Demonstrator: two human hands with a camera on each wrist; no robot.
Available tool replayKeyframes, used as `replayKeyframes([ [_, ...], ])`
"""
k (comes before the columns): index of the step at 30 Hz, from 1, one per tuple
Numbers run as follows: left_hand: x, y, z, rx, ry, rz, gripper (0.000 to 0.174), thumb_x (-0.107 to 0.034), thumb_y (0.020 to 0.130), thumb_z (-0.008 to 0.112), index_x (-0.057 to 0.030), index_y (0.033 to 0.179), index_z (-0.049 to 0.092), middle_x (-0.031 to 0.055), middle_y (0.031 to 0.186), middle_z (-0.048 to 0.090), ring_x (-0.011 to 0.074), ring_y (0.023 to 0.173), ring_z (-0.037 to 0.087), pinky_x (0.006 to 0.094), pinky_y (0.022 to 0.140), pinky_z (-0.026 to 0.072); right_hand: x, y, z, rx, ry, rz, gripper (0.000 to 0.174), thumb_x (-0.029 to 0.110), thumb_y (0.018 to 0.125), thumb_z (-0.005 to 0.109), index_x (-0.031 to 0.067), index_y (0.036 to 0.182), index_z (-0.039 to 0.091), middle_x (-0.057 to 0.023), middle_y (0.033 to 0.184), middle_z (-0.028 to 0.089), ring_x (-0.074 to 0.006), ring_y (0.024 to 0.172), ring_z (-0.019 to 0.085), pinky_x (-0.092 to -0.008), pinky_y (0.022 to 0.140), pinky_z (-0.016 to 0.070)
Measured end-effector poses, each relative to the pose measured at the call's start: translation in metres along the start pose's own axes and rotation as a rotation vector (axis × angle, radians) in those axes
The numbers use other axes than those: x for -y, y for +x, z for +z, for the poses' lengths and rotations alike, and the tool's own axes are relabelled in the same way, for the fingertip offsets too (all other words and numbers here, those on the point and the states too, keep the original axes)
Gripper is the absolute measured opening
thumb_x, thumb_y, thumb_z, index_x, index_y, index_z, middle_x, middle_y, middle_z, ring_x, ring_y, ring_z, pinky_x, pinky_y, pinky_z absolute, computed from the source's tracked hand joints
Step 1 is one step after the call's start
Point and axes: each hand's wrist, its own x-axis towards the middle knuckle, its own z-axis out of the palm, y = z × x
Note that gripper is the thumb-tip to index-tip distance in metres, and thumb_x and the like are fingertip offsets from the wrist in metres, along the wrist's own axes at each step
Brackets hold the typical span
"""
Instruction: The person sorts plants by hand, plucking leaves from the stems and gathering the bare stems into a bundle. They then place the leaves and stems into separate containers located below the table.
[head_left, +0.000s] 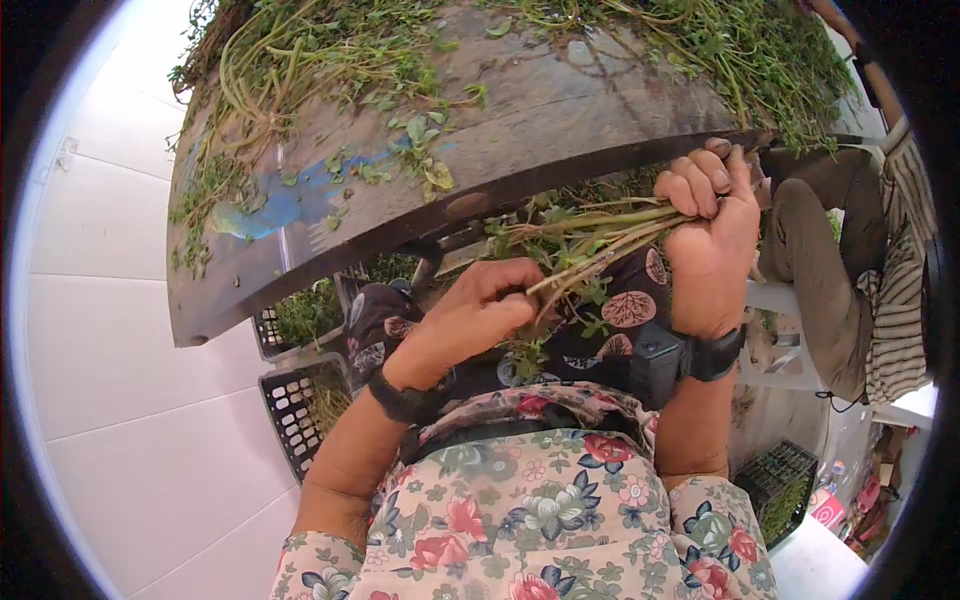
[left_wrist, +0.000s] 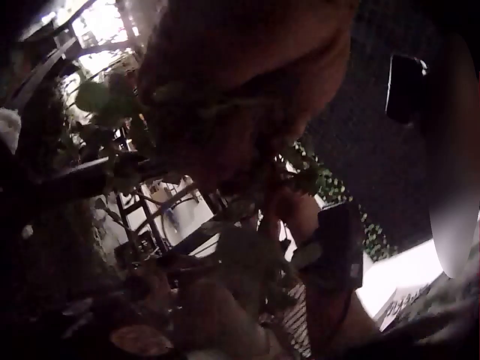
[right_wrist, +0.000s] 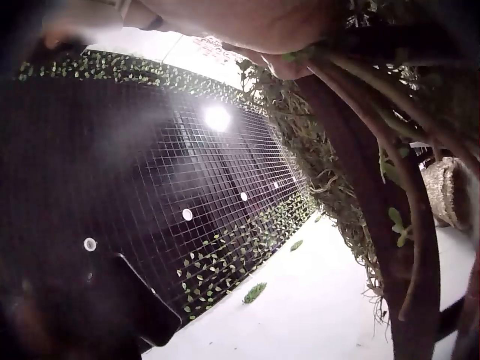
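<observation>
Over the lap, a small bunch of leafy green stems (head_left: 600, 235) stretches between both hands in the head view. My right hand (head_left: 712, 225) grips the stems at their right end, close to the table's edge, with fingers curled over them. Lower and to the left, my left hand (head_left: 475, 315) pinches stem ends between thumb and fingers. Leaves hang below the stems toward the patterned trousers (head_left: 630, 308). In the right wrist view, thick stems (right_wrist: 375, 105) run out from beside the hand. The left wrist view is dark, with the left hand (left_wrist: 240, 90) across its top.
Ahead stands a worn table (head_left: 400, 210) strewn with heaps of green plants (head_left: 330, 60). Black crates (head_left: 300, 405) sit at the lower left, and another crate (head_left: 780, 485) is at the lower right. Another person's leg (head_left: 825, 280) is close on the right.
</observation>
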Motion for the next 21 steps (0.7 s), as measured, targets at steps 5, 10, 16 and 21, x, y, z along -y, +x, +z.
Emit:
replayKeyframes([
  [5, 0.019, -0.009, 0.005, -0.083, -0.249, 0.118, 0.013, -0.012, 0.076, 0.05, -0.0022, 0.085, 0.054, 0.0019, 0.077, 0.056, 0.0064, 0.058, 0.047, 0.0195, 0.046, 0.0341, 0.014, 0.0, 0.01, 0.093, 0.05, -0.08, 0.022, 0.023, 0.093, 0.037, 0.0076, 0.078, 0.043, 0.003, 0.059, 0.031, -0.0076, 0.046, 0.023, -0.0241, 0.044, 0.0209],
  [10, 0.012, -0.005, 0.007, 0.02, -0.294, 0.121, 0.017, -0.019, 0.083, 0.05, -0.0039, 0.089, 0.055, 0.0018, 0.08, 0.059, 0.005, 0.065, 0.049, 0.0178, 0.049, 0.0344, 0.005, 0.003, 0.002, -0.039, 0.016, -0.092, 0.023, 0.024, 0.093, 0.038, 0.0079, 0.077, 0.043, 0.0025, 0.059, 0.032, -0.0081, 0.046, 0.024, -0.0247, 0.044, 0.0217],
  [16, -0.003, -0.007, 0.009, 0.145, -0.421, -0.148, 0.022, -0.025, 0.084, 0.048, -0.0062, 0.089, 0.057, -0.0045, 0.074, 0.053, 0.002, 0.062, 0.042, 0.0157, 0.05, 0.0309, 0.004, 0.004, 0.0, -0.102, -0.101, -0.193, 0.023, 0.025, 0.093, 0.039, 0.0091, 0.076, 0.043, 0.0023, 0.058, 0.033, -0.0084, 0.046, 0.024, -0.0247, 0.044, 0.0222],
  [21, -0.003, -0.009, 0.009, 0.057, -0.24, -0.197, 0.019, -0.022, 0.083, 0.05, -0.0066, 0.091, 0.057, -0.0038, 0.08, 0.056, 0.0026, 0.066, 0.045, 0.017, 0.053, 0.035, 0.002, 0.0, 0.002, -0.053, -0.104, -0.132, 0.024, 0.028, 0.093, 0.038, 0.0096, 0.079, 0.045, 0.0034, 0.057, 0.031, -0.008, 0.045, 0.023, -0.0239, 0.044, 0.0207],
])
